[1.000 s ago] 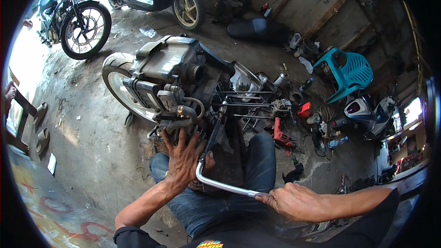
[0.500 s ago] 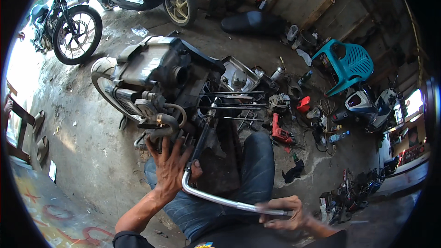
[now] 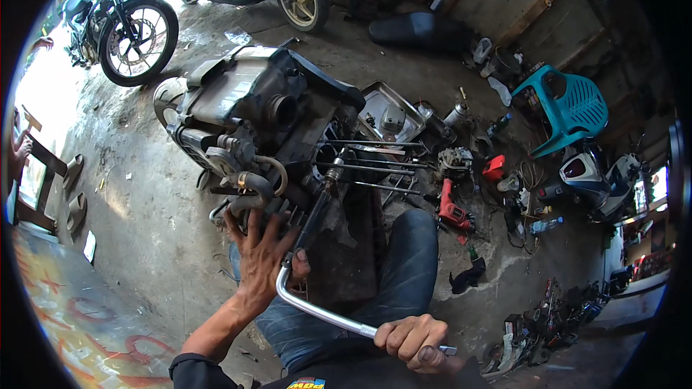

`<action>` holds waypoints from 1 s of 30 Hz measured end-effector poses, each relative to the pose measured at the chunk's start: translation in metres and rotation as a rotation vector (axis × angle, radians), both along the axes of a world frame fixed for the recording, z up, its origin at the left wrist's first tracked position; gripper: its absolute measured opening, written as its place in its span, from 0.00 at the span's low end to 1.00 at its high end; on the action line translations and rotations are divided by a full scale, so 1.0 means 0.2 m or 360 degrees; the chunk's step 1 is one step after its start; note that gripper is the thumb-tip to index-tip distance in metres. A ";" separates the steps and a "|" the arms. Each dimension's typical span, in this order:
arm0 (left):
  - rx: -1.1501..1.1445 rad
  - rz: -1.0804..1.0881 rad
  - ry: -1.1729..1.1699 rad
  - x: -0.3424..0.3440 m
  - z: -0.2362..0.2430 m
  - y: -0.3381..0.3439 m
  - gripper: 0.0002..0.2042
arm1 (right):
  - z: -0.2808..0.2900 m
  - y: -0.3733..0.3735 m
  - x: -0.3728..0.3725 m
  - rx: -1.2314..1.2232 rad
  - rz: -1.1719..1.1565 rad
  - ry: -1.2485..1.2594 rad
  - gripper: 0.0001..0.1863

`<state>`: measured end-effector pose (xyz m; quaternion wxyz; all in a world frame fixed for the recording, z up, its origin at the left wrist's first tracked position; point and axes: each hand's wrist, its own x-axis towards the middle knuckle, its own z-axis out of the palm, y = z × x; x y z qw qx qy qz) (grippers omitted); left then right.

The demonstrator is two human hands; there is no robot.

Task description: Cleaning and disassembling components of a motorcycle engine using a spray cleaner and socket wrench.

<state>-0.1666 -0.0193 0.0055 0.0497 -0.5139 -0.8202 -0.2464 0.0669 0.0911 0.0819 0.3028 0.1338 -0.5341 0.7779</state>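
**Bent wrench swung low against the engine**

Since the earlier frame, the chrome handle has been swung downward and toward the person, and the right hand (image 3: 417, 341) has been carried lower with it. That grip is closed in a fist around the free end of the bent wrench (image 3: 317, 307). From there the bar runs up and to the left, bends beside the left hand (image 3: 261, 258), and its dark shaft reaches into the scooter engine (image 3: 263, 112). The left grip is not closed; it is spread flat, fingers splayed, pressed against the engine casing just above the bend. Long studs (image 3: 375, 168) are seen projecting to the right of the engine. A red drill (image 3: 453, 210) lies on the floor, well right of both hands.
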 end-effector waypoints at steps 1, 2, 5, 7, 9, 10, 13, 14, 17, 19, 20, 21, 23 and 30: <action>0.0010 0.0003 0.0002 0.00 0.01 0.01 0.25 | -0.01 -0.01 0.02 -0.0061 -0.0027 -0.0008 0.22; -0.0002 -0.0020 -0.0034 0.00 0.02 0.01 0.25 | -0.01 -0.01 0.02 -0.0123 -0.0055 -0.0015 0.20; -0.0024 -0.0030 -0.0047 0.00 0.03 0.01 0.26 | 0.00 -0.01 0.03 -0.0104 -0.0062 -0.0029 0.20; -0.0028 -0.0030 -0.0024 0.00 0.03 0.01 0.26 | 0.03 0.00 0.01 -0.0087 -0.0057 -0.0045 0.20; -0.0027 -0.0038 -0.0066 0.00 0.02 0.01 0.26 | 0.05 0.00 -0.01 -0.0063 -0.0063 -0.0060 0.21; -0.0027 -0.0032 -0.0058 0.00 0.02 0.00 0.26 | 0.05 0.01 -0.01 -0.0044 -0.0046 -0.0076 0.20; -0.0009 -0.0028 -0.0053 0.00 0.00 0.00 0.26 | 0.08 0.01 -0.02 -0.0020 -0.0040 -0.0115 0.19; 0.0001 -0.0043 -0.0055 0.00 0.00 0.01 0.26 | 0.10 0.01 -0.02 -0.0015 -0.0059 -0.0144 0.18; 0.0020 -0.0058 -0.0054 0.00 0.00 0.01 0.26 | 0.15 0.03 -0.01 0.0038 0.0073 -0.0236 0.20; 0.0035 -0.0061 -0.0054 0.00 -0.01 0.00 0.26 | 0.20 0.04 -0.04 0.0095 0.0093 -0.0297 0.20; 0.0062 -0.0059 -0.0059 0.00 -0.01 0.00 0.25 | 0.23 0.05 -0.05 0.0147 0.0107 -0.0357 0.20; 0.0096 -0.0062 -0.0062 0.00 -0.02 0.01 0.25 | 0.25 0.05 -0.05 0.0177 0.0109 -0.0401 0.21; 0.0075 -0.0059 -0.0039 0.00 -0.03 0.00 0.25 | 0.28 0.05 -0.07 0.0198 0.0099 -0.0451 0.22; 0.0150 -0.0072 -0.0073 0.00 -0.03 -0.01 0.26 | 0.42 0.02 -0.15 0.0230 0.0088 -0.0626 0.25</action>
